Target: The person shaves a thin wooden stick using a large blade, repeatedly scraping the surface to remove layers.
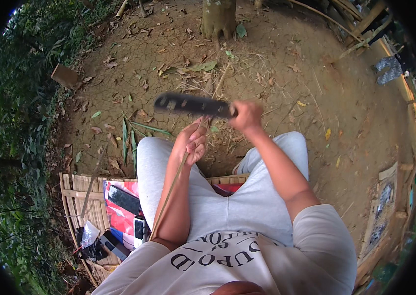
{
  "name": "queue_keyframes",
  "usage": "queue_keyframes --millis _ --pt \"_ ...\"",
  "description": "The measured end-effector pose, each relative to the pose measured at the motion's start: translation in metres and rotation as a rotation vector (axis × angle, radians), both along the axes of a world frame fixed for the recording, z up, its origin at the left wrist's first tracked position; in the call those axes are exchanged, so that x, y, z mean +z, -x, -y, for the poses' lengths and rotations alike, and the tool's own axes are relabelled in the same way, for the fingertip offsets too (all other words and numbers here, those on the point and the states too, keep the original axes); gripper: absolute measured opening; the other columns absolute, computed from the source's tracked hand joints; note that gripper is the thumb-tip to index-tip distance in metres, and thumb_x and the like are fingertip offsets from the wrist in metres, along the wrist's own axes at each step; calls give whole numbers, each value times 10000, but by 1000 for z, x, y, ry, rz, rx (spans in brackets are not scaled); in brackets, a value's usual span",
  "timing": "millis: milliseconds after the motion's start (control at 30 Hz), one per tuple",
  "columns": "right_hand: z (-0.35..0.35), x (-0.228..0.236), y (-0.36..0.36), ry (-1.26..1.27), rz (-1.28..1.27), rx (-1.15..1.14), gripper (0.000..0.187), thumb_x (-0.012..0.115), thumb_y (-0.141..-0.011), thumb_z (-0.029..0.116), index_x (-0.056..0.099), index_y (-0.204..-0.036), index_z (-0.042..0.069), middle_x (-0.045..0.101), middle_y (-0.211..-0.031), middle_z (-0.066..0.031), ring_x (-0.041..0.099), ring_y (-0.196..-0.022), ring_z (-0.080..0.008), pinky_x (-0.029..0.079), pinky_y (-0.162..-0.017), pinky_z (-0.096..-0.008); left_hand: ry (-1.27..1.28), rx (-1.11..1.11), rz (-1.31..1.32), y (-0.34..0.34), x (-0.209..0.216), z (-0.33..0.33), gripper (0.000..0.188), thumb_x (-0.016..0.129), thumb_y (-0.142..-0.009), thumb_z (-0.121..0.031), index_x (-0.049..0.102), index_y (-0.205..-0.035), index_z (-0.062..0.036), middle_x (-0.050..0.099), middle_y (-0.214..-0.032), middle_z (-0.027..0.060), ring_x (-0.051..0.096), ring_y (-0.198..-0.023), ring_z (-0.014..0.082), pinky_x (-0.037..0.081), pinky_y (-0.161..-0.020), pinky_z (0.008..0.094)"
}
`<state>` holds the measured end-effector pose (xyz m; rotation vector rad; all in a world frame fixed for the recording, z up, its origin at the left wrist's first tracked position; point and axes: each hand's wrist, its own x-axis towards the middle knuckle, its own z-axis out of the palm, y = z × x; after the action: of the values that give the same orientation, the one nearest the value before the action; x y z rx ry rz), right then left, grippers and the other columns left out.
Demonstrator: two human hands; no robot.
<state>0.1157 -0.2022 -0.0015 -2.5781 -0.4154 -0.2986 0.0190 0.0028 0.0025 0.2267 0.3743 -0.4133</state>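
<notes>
Left hand [191,141]: we pinch a strip [176,176]
Right hand [248,117]: we clench a knife [195,105]
Bench [76,186]: slatted bamboo
Ground [286,98]: cracked earth

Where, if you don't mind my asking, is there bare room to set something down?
The widest free patch is the earth between the right knee and the panel, with only a few leaves. The bench is crowded beside the left thigh with a phone, bag and box. Ahead of the lap, the left hand, strip, right hand and blade crowd the space.

Cracked dirt ground [350,113], tree trunk [219,17], dense green foliage [13,123], slatted bamboo bench [75,204]
</notes>
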Motion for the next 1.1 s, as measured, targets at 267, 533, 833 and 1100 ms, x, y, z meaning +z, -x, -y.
queue_keyframes --millis 267,533,833,1100 --pt "7 -19 -13 66 -18 36 147 695 -678 205 675 -773 95 687 -721 -168 681 -712 -377 532 -657 -480 85 -19 42 -3 -6 -1 307 292 -1068 -117 432 -1327 -29 368 -585 -39 298 -357 33 220 -305 192" --pt "14 -15 -28 141 -169 -148 153 679 -723 231 685 -795 96 690 -730 -165 691 -718 -359 527 -659 -483 135 -14 -59 -9 -11 3 349 299 -1059 -108 416 -1388 -82 363 -593 -34 285 -361 41 217 -310 192" --pt "51 -54 -66 -24 -315 -498 205 714 -682 237 689 -766 51 702 -809 -179 681 -814 -388 526 -735 -483 127 -107 31 19 13 3 453 281 -1049 -81 330 -1498 -123 362 -598 -37 286 -366 25 215 -310 178" --pt "30 -25 -19 -188 -415 -305 290 721 -758 337 686 -713 52 687 -706 -168 688 -754 -380 532 -714 -464 296 -29 31 5 -2 -7 426 272 -1054 -74 337 -1475 -54 386 -618 -39 305 -378 24 236 -312 178"
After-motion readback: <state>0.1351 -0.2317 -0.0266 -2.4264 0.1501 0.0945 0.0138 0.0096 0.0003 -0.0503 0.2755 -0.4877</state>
